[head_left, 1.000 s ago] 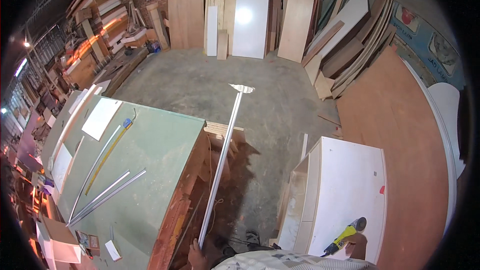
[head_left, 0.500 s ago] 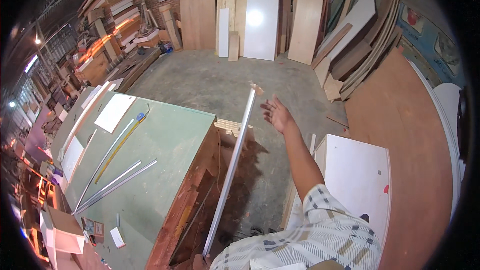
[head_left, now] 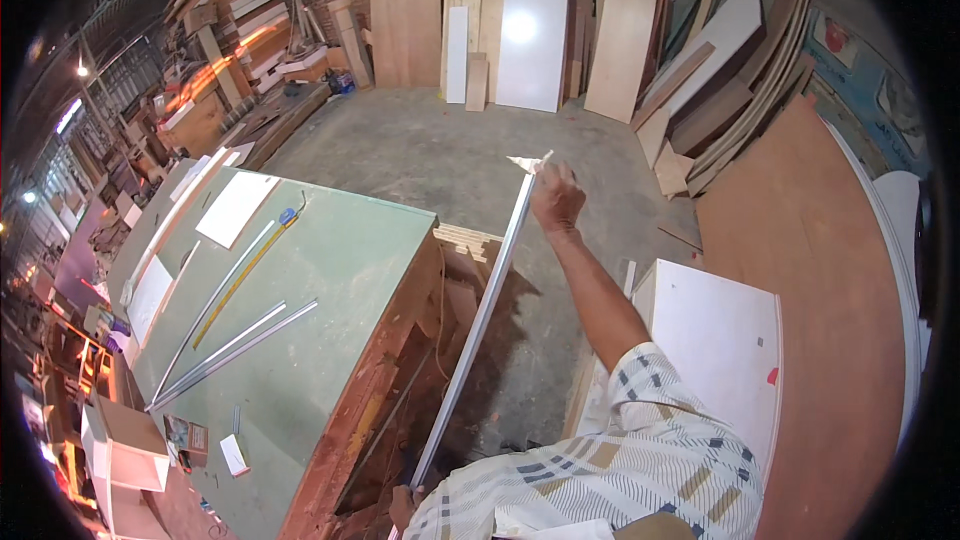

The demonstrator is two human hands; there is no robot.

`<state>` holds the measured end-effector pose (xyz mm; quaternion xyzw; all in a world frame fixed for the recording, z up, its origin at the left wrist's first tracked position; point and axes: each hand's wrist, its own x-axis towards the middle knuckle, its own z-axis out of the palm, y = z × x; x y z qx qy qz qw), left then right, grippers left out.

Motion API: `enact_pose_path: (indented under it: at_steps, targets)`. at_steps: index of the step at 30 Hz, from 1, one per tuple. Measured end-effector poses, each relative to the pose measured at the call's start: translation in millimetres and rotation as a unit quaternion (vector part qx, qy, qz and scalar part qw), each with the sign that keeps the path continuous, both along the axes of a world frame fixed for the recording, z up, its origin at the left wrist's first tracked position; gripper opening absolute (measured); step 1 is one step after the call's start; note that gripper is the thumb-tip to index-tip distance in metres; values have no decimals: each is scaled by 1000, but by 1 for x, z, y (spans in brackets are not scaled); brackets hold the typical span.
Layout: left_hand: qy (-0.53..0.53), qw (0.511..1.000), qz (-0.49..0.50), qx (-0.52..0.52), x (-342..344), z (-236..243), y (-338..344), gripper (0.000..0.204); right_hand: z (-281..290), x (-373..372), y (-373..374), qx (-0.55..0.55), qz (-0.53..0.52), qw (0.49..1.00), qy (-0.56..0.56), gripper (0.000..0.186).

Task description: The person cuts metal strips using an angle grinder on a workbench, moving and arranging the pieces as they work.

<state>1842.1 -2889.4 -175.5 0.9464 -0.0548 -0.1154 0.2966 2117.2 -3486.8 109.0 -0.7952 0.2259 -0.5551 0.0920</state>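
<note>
Your left hand is hidden behind your checked sleeve (head_left: 620, 460), as is the near end of the long pale strip (head_left: 470, 325). Your right hand's (head_left: 556, 198) fingertips are too small to tell.

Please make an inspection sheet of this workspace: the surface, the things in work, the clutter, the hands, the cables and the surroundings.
Surface: green-topped workbench, its wooden side facing the person.
Things in work: long white strip, held out over the floor beside the bench, far end at the right hand.
Clutter: metal strips, a yellow rule, white sheets and small cards on the bench top.
Hands: right hand grips the strip's far end; left hand hidden at the lower edge.
Cables: nothing seen.
Surroundings: concrete floor, boards leaning on the back wall, a white panel to the right.
</note>
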Motion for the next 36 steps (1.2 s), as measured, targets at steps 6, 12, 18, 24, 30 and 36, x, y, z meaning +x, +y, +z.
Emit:
enact_pose_path:
  at_steps: [6,12,18,24,30,36]
  targets:
    - [-85,994,16,-61,-9,24,-15,34,20,-32,-31,-44,51,987,145,17]
    - [-50,998,20,-46,-9,21,-23,33,36,-24,-68,3,-9,997,79,21]
    - [-69,984,-79,-146,17,-34,37,26,124,-66,-229,158,-230,960,9,45]
    - [-54,995,64,-57,-47,68,23,40,129,-72,-313,351,226,908,34,21]
    - [42,996,42,-68,21,172,-24,44,-181,-57,-205,139,182,868,441,36]
    - [51,991,10,-120,74,228,-69,47,-357,-118,21,371,106,796,467,50]
